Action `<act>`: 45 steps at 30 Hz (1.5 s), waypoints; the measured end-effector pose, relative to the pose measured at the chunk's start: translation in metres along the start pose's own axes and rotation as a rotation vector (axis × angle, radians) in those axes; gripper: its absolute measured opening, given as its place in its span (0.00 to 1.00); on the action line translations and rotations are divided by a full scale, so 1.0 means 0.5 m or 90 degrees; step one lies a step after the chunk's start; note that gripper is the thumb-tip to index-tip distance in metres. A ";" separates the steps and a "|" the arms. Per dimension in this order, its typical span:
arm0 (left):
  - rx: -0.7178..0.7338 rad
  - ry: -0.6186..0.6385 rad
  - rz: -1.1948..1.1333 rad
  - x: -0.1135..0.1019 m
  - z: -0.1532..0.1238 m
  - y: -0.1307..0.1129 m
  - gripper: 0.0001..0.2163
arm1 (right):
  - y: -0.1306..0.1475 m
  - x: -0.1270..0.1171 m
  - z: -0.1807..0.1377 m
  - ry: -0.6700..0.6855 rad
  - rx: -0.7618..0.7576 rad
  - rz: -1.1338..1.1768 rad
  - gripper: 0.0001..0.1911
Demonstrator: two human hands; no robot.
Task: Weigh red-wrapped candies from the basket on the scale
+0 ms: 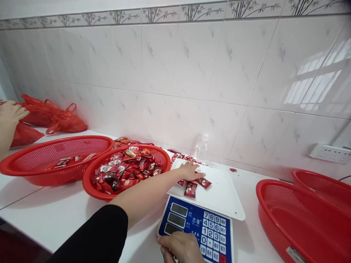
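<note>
My left hand (189, 171) reaches over the white pan of a digital scale (219, 193), palm down with fingers stretched out and spread. It lies over several small red snack packets (190, 189); part of them is hidden beneath it. My right hand (182, 247) is at the lower part of the scale's blue keypad panel (196, 221), its fingers curled together beside the displays. Whatever those fingers hold, if anything, is hidden. Left of the scale stands a red plastic basket (87, 179), heaped with red wrapped packets (128, 168).
Another person's hand (12, 111) is at red plastic bags (65, 118) on the far left. A second red basket (27, 175) holds a few packets. More baskets (270, 219) stand at right. Behind the pan are a clear bottle (203, 148) and loose packets. A tiled wall (153, 117) backs the table.
</note>
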State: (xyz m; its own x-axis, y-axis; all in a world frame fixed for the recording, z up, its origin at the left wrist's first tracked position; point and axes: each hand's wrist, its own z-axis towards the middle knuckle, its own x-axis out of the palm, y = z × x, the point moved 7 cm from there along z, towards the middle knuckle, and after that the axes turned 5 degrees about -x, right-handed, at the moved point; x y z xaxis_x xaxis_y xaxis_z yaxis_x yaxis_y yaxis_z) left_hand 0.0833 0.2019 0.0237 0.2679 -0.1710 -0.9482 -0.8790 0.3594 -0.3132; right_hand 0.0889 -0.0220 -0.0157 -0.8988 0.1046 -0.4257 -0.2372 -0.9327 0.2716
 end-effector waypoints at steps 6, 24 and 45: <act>0.061 -0.011 -0.042 -0.011 -0.022 -0.017 0.25 | 0.005 0.006 0.002 0.047 -0.013 -0.022 0.10; 0.199 -0.145 -0.024 -0.036 -0.140 -0.051 0.16 | 0.006 0.013 -0.001 0.136 0.022 0.013 0.13; 0.186 -0.060 -0.085 -0.017 -0.124 -0.047 0.18 | 0.006 0.009 0.002 0.173 0.060 0.020 0.12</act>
State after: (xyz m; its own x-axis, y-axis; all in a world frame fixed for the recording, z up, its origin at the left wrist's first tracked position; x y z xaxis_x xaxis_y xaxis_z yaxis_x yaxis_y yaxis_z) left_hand 0.0774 0.1380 0.0424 0.4208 -0.1533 -0.8941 -0.6868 0.5900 -0.4244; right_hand 0.0840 -0.0240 -0.0159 -0.7778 -0.0320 -0.6277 -0.2549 -0.8968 0.3617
